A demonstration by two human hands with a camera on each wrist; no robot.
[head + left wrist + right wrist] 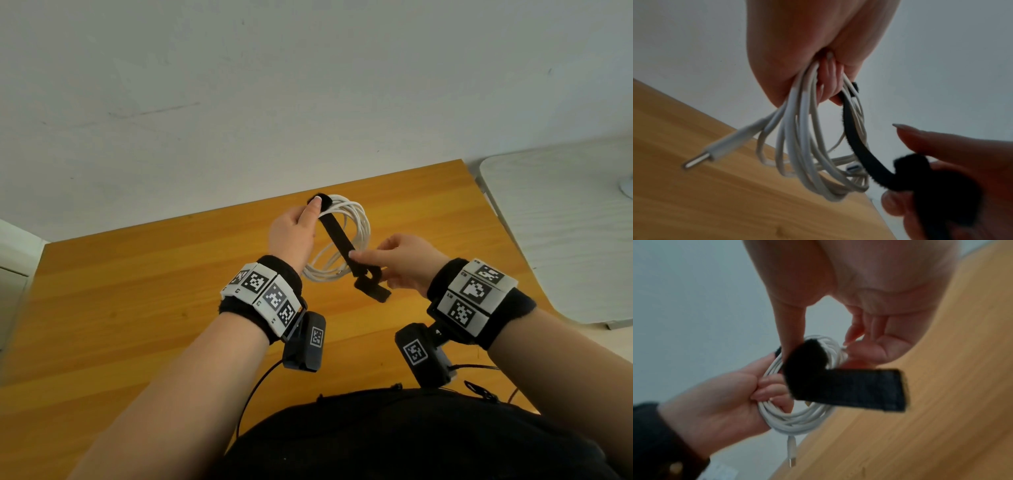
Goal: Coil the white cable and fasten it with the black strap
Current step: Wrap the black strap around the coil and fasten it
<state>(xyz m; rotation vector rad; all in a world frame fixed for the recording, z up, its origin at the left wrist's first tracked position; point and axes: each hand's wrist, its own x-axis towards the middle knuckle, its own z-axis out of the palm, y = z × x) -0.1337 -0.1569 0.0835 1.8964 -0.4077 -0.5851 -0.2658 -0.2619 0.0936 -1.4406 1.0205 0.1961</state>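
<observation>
Both hands are up above the wooden table [137, 291], nothing resting on it. The left hand [293, 236] is curled round the white cable [359, 222], which is already wound into a multi-loop coil; it grips the coil at the far side with the thumb laid along the top. In the left wrist view the loops [801, 146] fan out below the fist and one plug [715, 149] sticks out loose toward the table. The right wrist view shows another connector end [791, 451] dangling under the coil.

The black strap [337, 236] runs diagonally across the open middle of the coil. Its far end sits under the left thumb at the coil's top edge; its near end is pinched by the right hand [407, 263], thumb and forefinger closed on it. The strap's wide tab [865, 389] hangs free beyond the pinch, sticking out over the table. The strap looks taut between the hands and is not wrapped shut.

The hands are apart, linked only by the strap. The coil hangs over the far middle of the table, near the back edge by the grey wall [308, 85]. The table's right edge is close to the right wrist, with a white surface [565, 222] beyond it. There is open tabletop to the left and toward the body.
</observation>
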